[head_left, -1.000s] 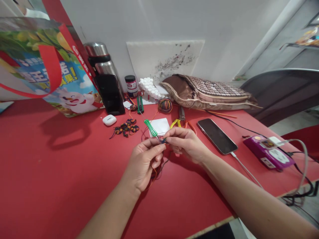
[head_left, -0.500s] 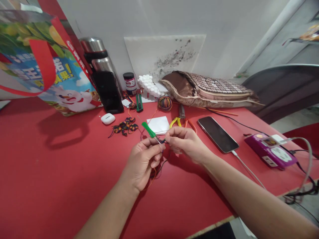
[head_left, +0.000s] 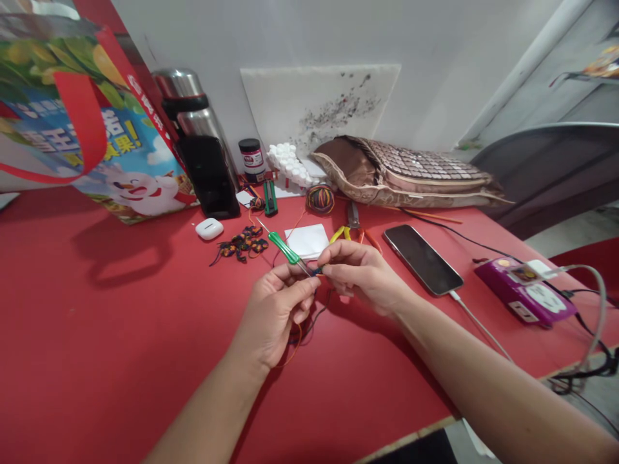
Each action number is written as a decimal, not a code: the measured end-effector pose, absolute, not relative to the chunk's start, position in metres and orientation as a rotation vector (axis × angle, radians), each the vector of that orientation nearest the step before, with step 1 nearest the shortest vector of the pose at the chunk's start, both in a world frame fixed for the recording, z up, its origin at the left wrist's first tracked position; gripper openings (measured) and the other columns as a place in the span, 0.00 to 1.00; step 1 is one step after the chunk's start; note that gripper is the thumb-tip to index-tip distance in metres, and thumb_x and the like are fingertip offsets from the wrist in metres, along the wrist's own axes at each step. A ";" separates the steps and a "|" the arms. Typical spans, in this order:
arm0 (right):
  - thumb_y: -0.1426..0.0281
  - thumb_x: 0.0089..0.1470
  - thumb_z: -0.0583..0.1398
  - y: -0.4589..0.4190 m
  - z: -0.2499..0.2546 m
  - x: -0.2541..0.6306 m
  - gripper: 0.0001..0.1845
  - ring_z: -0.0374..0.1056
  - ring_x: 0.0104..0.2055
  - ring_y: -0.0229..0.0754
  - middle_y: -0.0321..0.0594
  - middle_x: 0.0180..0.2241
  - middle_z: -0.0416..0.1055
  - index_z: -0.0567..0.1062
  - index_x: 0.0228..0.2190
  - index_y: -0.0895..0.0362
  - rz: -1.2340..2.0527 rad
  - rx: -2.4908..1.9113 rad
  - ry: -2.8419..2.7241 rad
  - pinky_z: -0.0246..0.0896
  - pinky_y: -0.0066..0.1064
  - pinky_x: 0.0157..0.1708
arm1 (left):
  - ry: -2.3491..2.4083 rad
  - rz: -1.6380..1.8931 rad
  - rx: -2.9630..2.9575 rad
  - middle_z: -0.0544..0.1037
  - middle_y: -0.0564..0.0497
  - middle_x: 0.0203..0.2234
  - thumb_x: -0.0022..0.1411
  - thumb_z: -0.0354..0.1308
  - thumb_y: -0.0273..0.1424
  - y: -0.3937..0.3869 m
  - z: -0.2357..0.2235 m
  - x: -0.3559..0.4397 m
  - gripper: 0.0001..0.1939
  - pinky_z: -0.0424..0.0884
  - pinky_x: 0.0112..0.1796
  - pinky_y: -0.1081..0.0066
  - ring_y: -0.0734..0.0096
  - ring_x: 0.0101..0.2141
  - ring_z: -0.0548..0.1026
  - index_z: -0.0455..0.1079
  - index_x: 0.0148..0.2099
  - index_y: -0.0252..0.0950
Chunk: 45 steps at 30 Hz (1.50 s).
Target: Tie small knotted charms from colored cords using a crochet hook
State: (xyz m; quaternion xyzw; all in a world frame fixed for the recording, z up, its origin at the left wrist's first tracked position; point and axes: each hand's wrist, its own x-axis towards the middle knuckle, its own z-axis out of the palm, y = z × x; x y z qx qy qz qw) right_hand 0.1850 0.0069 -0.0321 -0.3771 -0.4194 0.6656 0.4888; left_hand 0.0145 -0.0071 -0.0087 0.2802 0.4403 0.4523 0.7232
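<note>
While left hand [head_left: 276,306] grips green-handled tool [head_left: 284,247], right hand [head_left: 366,277] pinching yarn [head_left: 317,271], partly hiding pliers [head_left: 354,216], paper [head_left: 307,240] beyond

On the bag [head_left: 118,161] we read 王 in white and 果! in yellow; its other characters are hidden or blurred. The jar label [head_left: 252,160] is too small to read.

The left forearm [head_left: 222,393] and the right forearm [head_left: 469,364] are bare, as are the fingers [head_left: 300,295].
</note>
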 end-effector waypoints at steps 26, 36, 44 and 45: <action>0.68 0.46 0.75 0.008 -0.030 0.182 0.12 0.56 0.15 0.29 0.27 0.14 0.64 0.79 0.28 0.59 1.602 -0.895 -0.959 0.52 0.19 0.12 | 0.891 1.010 0.554 0.72 0.57 0.17 0.35 0.83 0.28 -0.004 -0.008 0.013 0.20 0.53 0.14 0.86 0.86 0.17 0.62 0.77 0.30 0.29; 0.65 0.48 0.73 0.006 -0.026 0.184 0.12 0.61 0.18 0.32 0.31 0.17 0.67 0.82 0.32 0.59 1.703 -0.880 -0.905 0.54 0.21 0.13 | 0.874 1.020 0.501 0.73 0.56 0.19 0.37 0.81 0.25 -0.003 -0.008 0.012 0.19 0.52 0.13 0.87 0.89 0.17 0.61 0.80 0.32 0.26; 0.68 0.45 0.75 0.008 -0.027 0.183 0.13 0.61 0.18 0.31 0.34 0.23 0.73 0.82 0.33 0.59 1.733 -0.851 -0.837 0.55 0.21 0.13 | 0.801 1.023 0.479 0.73 0.55 0.20 0.38 0.82 0.24 -0.001 -0.009 0.009 0.17 0.54 0.13 0.88 0.91 0.16 0.59 0.81 0.30 0.25; 0.68 0.45 0.75 0.007 -0.027 0.182 0.13 0.60 0.18 0.30 0.33 0.22 0.72 0.82 0.33 0.59 1.733 -0.841 -0.839 0.55 0.21 0.13 | 0.797 1.022 0.478 0.74 0.54 0.20 0.38 0.82 0.24 -0.001 -0.008 0.008 0.17 0.55 0.13 0.88 0.91 0.16 0.59 0.81 0.30 0.25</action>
